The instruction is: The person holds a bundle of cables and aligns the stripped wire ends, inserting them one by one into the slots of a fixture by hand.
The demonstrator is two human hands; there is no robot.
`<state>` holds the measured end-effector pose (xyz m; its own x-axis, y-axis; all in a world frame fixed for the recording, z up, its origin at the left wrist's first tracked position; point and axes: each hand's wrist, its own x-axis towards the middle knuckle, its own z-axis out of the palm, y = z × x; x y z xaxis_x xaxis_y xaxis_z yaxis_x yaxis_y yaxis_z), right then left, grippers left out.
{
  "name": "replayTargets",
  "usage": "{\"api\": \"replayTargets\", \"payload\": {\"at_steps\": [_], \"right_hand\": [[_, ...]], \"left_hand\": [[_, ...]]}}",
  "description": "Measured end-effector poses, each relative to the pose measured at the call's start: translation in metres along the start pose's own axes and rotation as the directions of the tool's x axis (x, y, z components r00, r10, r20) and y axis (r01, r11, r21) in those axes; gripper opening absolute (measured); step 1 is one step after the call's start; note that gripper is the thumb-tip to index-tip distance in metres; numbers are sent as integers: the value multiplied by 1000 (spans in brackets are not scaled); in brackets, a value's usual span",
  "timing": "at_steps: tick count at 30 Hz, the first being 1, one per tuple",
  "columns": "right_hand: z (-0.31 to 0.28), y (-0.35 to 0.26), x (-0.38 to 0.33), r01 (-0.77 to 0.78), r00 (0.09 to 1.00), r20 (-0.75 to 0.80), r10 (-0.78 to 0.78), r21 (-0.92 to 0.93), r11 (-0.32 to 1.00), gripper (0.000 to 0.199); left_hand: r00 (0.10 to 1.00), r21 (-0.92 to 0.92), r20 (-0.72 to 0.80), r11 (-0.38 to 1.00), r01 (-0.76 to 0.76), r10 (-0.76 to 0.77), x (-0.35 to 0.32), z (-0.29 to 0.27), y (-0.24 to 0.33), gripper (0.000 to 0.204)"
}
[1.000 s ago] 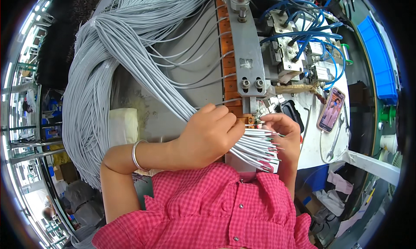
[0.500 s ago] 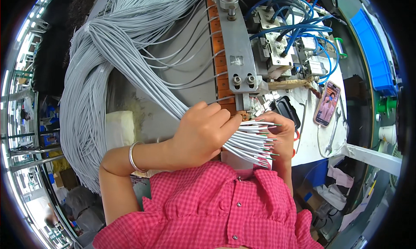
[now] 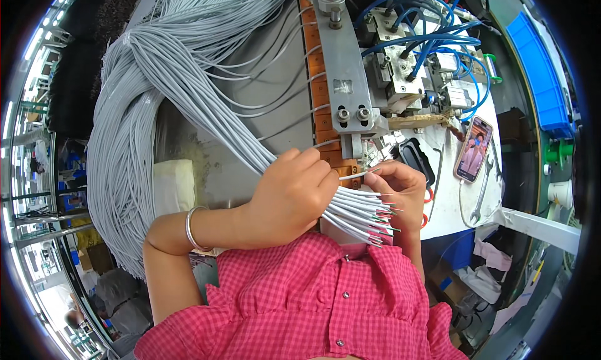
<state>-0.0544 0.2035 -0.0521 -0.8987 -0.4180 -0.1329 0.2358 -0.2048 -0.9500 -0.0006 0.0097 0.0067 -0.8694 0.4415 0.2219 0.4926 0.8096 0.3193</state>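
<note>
A thick bundle of grey cables (image 3: pixel 206 113) runs down from the upper left into my left hand (image 3: pixel 294 194), which is wrapped round it near the ends. Beyond my fist the white cable ends (image 3: pixel 360 210) fan out to the right, tipped with thin red and green wires. My right hand (image 3: pixel 400 188) pinches the tip of one single cable (image 3: pixel 354 176) between thumb and forefinger, apart from the others. Just beyond that cable lies the near end of an orange-brown block rail (image 3: pixel 320 103), with single cables set along it.
A steel press arm (image 3: pixel 346 78) stands over the rail. Valve blocks with blue air hoses (image 3: pixel 432 37) sit at the far right. A phone (image 3: pixel 472 150), a wrench (image 3: pixel 482 191) and a black case (image 3: pixel 416 161) lie on the right. More grey cables (image 3: pixel 122 166) hang at the left.
My left hand has drawn back slightly from the rail's end. One cable now stands apart from the bundle, its tip in my right fingers, which have moved a little.
</note>
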Motion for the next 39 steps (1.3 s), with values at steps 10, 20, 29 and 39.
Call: {"api": "replayTargets", "payload": {"at_steps": [10,20,29,39], "right_hand": [[1,0,-1,-3,999,-41,2,-31,1000,7],[3,-1,-4,-48,997,-62,49,16,999,5],[-9,-1,3,-160,963,254,96,247,956,12],[-6,-2,-2,-88,996,37,86,53,995,11]], "left_hand": [[998,3,59,1000,20,-20,1,-4,0,36],[1000,-30,3,1000,6,-6,-1,0,-1,31],[998,-118,-64,993,12,-20,4,-2,-2,24],[999,-79,-12,996,40,-41,5,-2,-4,22]]}}
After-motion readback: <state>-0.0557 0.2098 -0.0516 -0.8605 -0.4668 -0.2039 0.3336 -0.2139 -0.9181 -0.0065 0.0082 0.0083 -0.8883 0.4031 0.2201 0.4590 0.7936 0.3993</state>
